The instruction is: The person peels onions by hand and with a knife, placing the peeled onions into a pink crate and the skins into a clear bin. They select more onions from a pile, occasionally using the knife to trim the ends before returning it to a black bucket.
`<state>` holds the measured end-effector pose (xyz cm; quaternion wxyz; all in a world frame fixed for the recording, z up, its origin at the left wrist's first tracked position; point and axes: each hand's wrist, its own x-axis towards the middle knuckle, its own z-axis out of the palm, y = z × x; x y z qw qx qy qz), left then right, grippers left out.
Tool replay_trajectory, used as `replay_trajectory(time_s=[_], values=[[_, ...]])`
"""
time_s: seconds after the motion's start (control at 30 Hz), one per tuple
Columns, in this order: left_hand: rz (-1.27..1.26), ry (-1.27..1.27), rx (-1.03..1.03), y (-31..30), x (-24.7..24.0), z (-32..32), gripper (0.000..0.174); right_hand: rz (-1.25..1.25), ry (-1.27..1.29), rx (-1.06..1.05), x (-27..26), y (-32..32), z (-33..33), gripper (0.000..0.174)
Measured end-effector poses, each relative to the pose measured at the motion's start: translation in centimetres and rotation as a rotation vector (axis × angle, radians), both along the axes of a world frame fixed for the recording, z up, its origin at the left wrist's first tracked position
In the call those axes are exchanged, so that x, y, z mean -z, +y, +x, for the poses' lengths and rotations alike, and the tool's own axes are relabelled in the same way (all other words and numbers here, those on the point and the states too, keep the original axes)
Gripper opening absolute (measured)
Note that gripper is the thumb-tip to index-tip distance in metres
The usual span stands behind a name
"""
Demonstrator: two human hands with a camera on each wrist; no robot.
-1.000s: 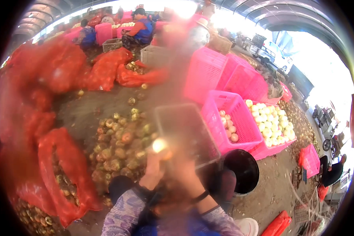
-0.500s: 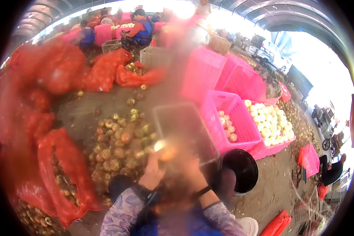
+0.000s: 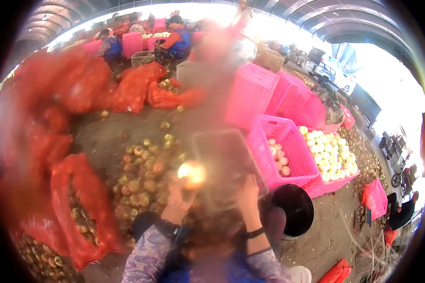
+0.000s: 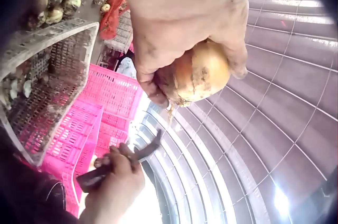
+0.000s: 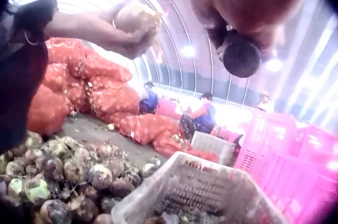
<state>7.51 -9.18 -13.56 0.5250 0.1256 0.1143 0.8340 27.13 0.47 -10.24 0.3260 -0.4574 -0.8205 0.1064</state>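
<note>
My left hand [image 3: 177,200] grips an onion [image 4: 203,73] with brownish-yellow skin, fingers and thumb curled round its sides. Dry roots or stem bits hang from its end in the left wrist view. My right hand [image 4: 117,184] is closed round the dark handle of a small knife with a short, curved blade [image 4: 150,150]. Only the butt of the knife handle [image 5: 240,58] shows in the right wrist view. The hands are apart, above a dirty grey crate [image 5: 158,182] with scraps inside. A heap of unpeeled onions [image 3: 139,177] lies left of it.
Pink crates [image 3: 297,177] stand to the right, one with a few peeled onions and another full. A black bucket [image 3: 292,212] is beside my right knee. Red mesh sacks [image 3: 78,203] line the left. Other people [image 3: 177,42] sit among crates at the back.
My hands have drawn apart, the right one moving right and slightly up. The onion stays in the left hand. The head view has shifted a little.
</note>
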Motion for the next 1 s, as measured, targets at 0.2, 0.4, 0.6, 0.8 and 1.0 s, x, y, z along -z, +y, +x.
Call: replay_trajectory(time_s=[0.2,0.4,0.6,0.8,1.0], values=[[-0.044,0.056,0.076,0.4,1.9,0.5,0.074,0.254,-0.005,-0.234,-5.6,-5.2,-0.4,0.049],[-0.085,0.028,0.252,0.1,2.1,1.7,0.08,-0.149,-0.152,-0.2,-5.1,-6.7,-1.2,0.053],[-0.16,0.116,0.267,-0.6,1.3,2.3,0.068,0.04,-0.15,-0.285,-2.5,-4.8,-1.0,0.055],[-0.118,0.187,0.251,-1.1,0.5,2.5,0.038,0.034,-0.122,-0.318,-1.8,-3.9,-1.3,0.047],[-0.113,0.294,0.267,-1.7,-0.2,2.5,0.074,0.069,-0.049,-0.085,0.1,-1.7,-0.8,0.021]])
